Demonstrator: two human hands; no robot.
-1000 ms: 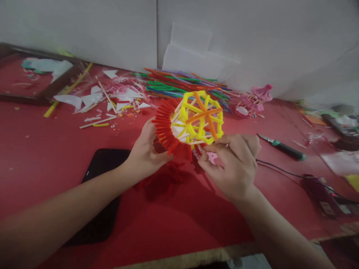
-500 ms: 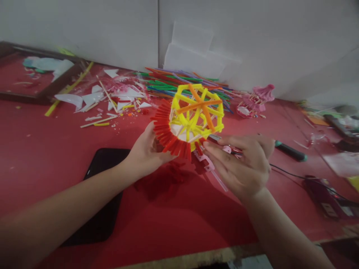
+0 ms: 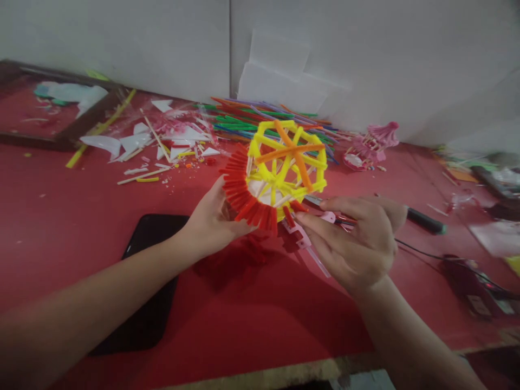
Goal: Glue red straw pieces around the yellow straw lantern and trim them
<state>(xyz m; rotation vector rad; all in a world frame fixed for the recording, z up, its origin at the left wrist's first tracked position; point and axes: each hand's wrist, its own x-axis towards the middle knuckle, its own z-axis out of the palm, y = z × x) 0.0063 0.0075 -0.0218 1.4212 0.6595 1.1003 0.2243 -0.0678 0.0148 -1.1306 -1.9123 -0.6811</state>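
A model of yellow pipe-cleaner lattice, with an orange star on top and a fringe of short red pieces round part of its base, is held up over the table. My left hand is closed round its left underside, fingertips hidden behind the fringe. My right hand is at the model's lower right, fingers apart, one fingertip by a short red piece on the rim. A pink glue gun with a clear glue stick lies below, partly covered by my right hand.
Behind lies a pile of coloured pipe cleaners. Paper scraps and sticks litter the back left, near a dark frame. A black phone-like slab lies under my left arm. A dark-handled tool and a power strip are at right.
My right hand has drawn slightly right and down from the rim, showing more of the short red piece there. The model has shifted slightly right; my left hand stays in place.
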